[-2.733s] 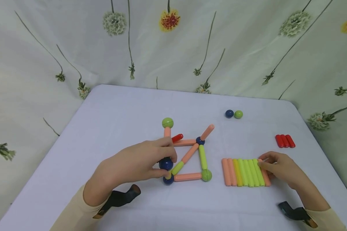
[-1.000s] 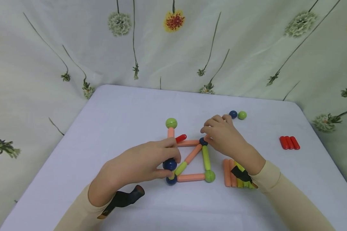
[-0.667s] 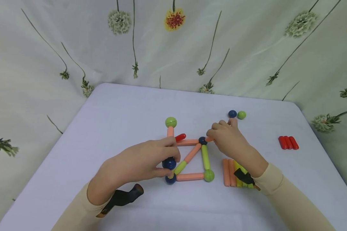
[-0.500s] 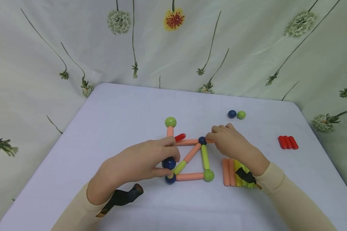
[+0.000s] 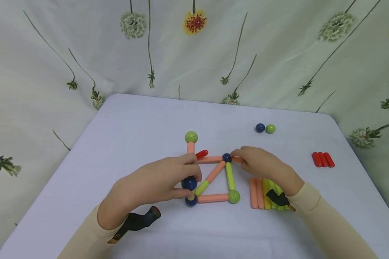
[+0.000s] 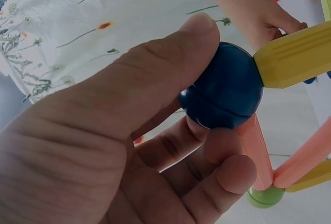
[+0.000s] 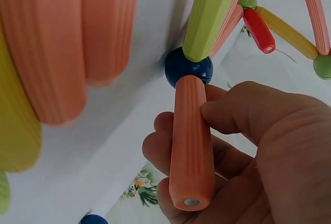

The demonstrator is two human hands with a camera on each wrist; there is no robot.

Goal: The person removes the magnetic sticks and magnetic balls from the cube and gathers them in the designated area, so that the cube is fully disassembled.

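Note:
A frame of magnetic rods and balls stands mid-table in the head view. My left hand (image 5: pixel 159 178) pinches a dark blue ball (image 6: pixel 227 89) at its near left, between thumb and fingers. A yellow rod (image 6: pixel 295 56) joins that ball. My right hand (image 5: pixel 262 162) grips a salmon rod (image 7: pixel 191 141) between thumb and fingers. One end of this rod meets a dark blue ball (image 5: pixel 227 157) at the frame's far right corner; the other end is free in the right wrist view. A red rod (image 5: pixel 202 154) sticks out beside my left fingers. Part of the frame is hidden behind my left hand.
A row of salmon, yellow and lime rods (image 5: pixel 257 193) lies at the right, partly covered by my right wrist. Several red rods (image 5: pixel 323 159) lie further right. One loose blue ball (image 5: pixel 260 127) and one lime ball (image 5: pixel 270 128) sit at the back.
My right hand has gone from the rod row to the frame's corner rod. There it has moved lower, and that rod has swung from pointing up-right to nearly rightward. My left hand stays put.

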